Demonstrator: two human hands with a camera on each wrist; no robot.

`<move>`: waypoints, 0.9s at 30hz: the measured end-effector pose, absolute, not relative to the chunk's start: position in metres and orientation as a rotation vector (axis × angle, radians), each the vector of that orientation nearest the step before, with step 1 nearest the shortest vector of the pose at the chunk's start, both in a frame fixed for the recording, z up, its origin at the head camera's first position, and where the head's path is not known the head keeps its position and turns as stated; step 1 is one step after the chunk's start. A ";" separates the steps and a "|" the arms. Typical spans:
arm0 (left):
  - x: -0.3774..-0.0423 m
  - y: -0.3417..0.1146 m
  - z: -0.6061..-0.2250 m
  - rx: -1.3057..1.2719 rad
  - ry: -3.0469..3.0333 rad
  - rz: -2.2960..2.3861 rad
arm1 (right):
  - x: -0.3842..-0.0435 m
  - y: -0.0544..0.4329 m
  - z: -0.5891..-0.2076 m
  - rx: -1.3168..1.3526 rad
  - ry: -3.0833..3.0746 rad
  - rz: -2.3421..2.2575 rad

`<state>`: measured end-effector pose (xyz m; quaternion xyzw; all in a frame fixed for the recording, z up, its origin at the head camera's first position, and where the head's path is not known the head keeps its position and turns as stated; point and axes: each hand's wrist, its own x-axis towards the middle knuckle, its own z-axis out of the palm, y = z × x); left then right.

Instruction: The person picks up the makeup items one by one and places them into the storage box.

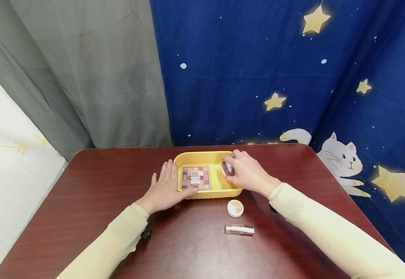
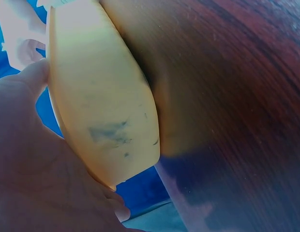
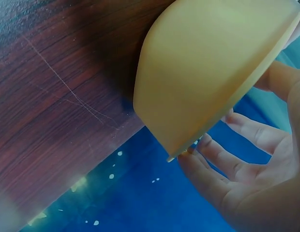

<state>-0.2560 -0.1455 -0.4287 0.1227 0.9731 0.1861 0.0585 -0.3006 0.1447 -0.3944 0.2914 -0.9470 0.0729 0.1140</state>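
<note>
A yellow plastic tray (image 1: 206, 194) stands near the table's far edge, with a square eyeshadow palette (image 1: 188, 184) lying in its left part. My left hand (image 1: 163, 192) rests on the tray's left end, fingers extended along the side and thumb over the front rim. At the right end, my right hand (image 1: 251, 172) grips a round, shiny compact (image 1: 226, 169) on edge, just over the tray's inside. Both wrist views show mostly the tray's outer wall (image 2: 101, 96); there the compact is hidden behind the wall and the right fingers (image 3: 222, 157).
In front of the tray lies a small round white pot (image 1: 235, 208) with a sectioned cream-coloured top. Nearer still is a silvery lipstick-like tube (image 1: 239, 229), lying sideways on the dark red wooden table (image 1: 188, 248). Grey and blue curtains (image 1: 230, 77) hang behind.
</note>
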 end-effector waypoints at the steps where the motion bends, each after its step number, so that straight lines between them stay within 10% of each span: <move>1: -0.256 -0.146 -0.429 0.371 2.949 0.565 | -0.301 0.144 -0.395 0.866 -2.771 0.202; 27: -0.256 -0.144 -0.428 0.358 2.944 0.554 | -0.314 0.133 -0.410 1.060 -2.792 0.023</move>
